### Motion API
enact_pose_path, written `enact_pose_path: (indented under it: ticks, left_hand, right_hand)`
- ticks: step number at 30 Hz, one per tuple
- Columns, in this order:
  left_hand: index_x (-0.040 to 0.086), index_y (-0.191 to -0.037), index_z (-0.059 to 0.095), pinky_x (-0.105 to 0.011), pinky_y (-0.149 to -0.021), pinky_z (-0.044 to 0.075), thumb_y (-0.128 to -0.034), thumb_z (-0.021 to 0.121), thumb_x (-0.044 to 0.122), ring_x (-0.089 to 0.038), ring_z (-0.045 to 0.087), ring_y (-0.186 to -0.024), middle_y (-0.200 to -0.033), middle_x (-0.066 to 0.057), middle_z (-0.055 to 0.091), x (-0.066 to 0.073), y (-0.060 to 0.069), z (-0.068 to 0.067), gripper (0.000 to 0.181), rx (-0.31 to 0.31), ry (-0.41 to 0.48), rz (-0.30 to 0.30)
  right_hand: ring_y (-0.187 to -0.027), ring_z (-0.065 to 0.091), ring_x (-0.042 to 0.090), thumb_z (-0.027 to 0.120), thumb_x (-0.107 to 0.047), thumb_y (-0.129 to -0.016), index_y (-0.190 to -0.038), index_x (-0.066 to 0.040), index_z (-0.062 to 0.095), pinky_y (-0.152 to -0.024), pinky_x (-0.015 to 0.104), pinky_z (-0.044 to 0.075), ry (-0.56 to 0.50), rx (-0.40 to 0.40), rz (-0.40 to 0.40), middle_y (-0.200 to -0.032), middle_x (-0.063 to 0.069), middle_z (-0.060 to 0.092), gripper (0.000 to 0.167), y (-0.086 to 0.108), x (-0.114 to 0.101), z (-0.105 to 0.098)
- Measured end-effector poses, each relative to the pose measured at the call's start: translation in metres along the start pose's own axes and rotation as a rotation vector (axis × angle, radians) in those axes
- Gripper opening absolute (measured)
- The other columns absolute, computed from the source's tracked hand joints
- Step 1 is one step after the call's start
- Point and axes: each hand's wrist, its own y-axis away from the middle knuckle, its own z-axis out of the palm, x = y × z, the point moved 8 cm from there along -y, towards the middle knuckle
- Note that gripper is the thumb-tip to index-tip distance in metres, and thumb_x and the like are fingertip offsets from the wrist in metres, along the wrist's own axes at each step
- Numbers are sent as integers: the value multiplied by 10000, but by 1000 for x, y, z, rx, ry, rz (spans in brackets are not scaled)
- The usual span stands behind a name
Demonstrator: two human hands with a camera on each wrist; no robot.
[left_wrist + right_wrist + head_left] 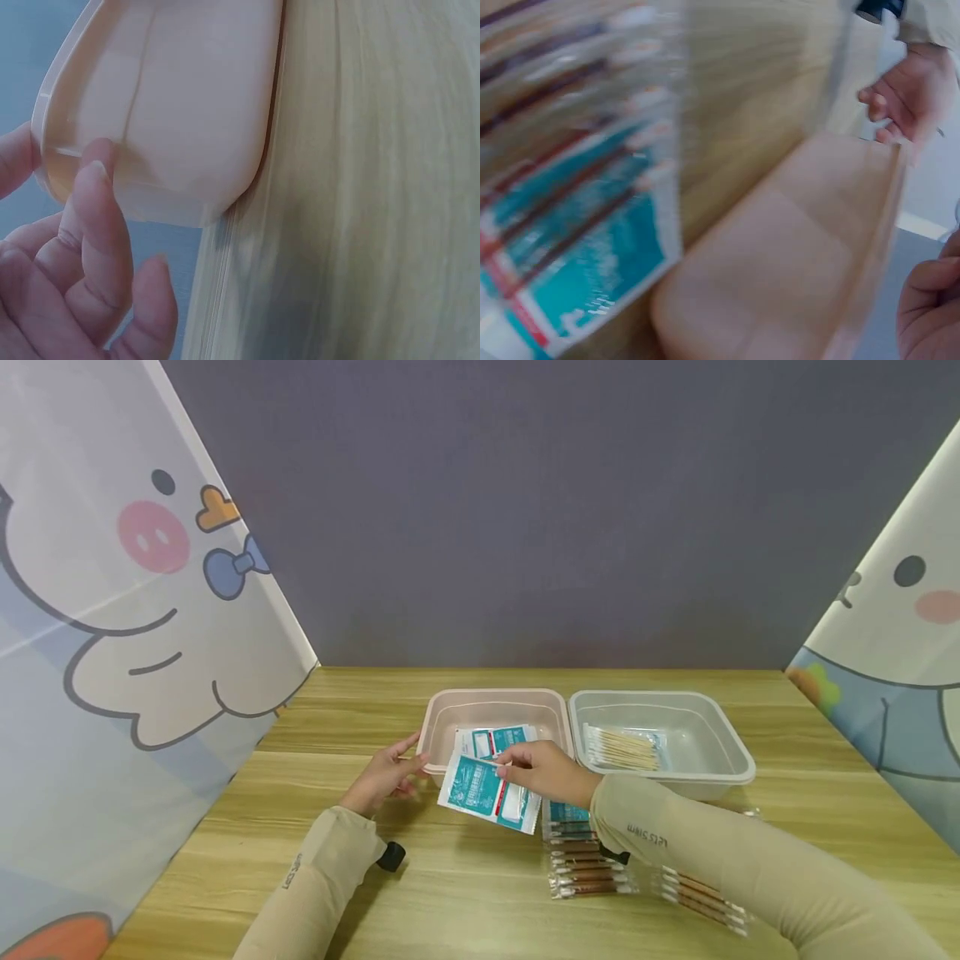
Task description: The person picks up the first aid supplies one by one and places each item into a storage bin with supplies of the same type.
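Over the near rim of the pink tray [491, 694], the person's right hand [546, 772] is pinching a teal-and-white packet [480, 789], its thumb and curled fingers gripping the upper edge. The packet is hanging tilted, its lower part jutting out over the table [450, 893]. At the tray's near left corner, the left hand [378, 779] is gripping lightly, thumb on the rim and a fingertip against the outer wall. Another teal packet [480, 739] is lying inside the tray, just beyond the held one.

To my eye, the person is moving packets between tray and table; from where I am standing, I cannot tell whether this one is going in or coming out. Either way, the next move is calling for a firm pinch, enough height to clear the rim, and a tray held steady.

On the right, the white tray [645, 696] with its wooden swabs [628, 750] is sitting just beside the pink one, leaving hardly any gap. Wrapped brown swabs [592, 868] are lying near the right sleeve [720, 860], so a low sweep could be catching them. Between the forearms, bare wood is offering the freer path.
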Motion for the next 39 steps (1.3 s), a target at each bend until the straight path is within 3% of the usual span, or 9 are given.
enact_pose_path:
  ticks: [5,18,24,31,39]
  left_hand:
    - [66,-1492,321,-257,-520,456,-975,576,210,-102,541,-483,-884,-152,700,0,1,0,594,-2,-9,-3]
    - [72,-1491,328,-252,-525,463,-968,589,208,-99,542,-481,-868,-133,701,2,0,0,600,0,11,-9]
    - [61,-1496,308,-244,-525,467,-976,573,193,-85,543,-475,-861,-120,703,1,2,1,599,-12,19,-15]
    - [61,-1496,308,-242,-524,467,-979,566,188,-83,542,-477,-875,-134,701,1,2,1,592,-6,21,-18]
    - [73,-1497,311,-236,-512,465,-977,570,175,-77,531,-458,-859,-131,700,0,1,2,590,-9,47,-35]
  right_hand:
    - [-589,385,98,596,-138,-952,-999,9,694,-568,241,359,-20,56,11,-622,-63,483,182,-6,-7,-14]
    - [-631,497,115,603,-123,-946,-1010,24,693,-631,278,434,-27,156,98,-701,-1,601,184,-26,-3,-49]
    - [-613,507,117,617,-116,-941,-1084,23,687,-591,256,433,-20,147,127,-709,15,606,211,-33,6,-54]
    - [-614,388,142,612,-130,-947,-1119,-7,685,-574,264,336,45,150,117,-656,6,470,224,-42,12,-63]
    - [-634,405,149,616,-120,-944,-1135,-19,685,-574,260,343,105,155,127,-679,20,498,227,-51,11,-71]
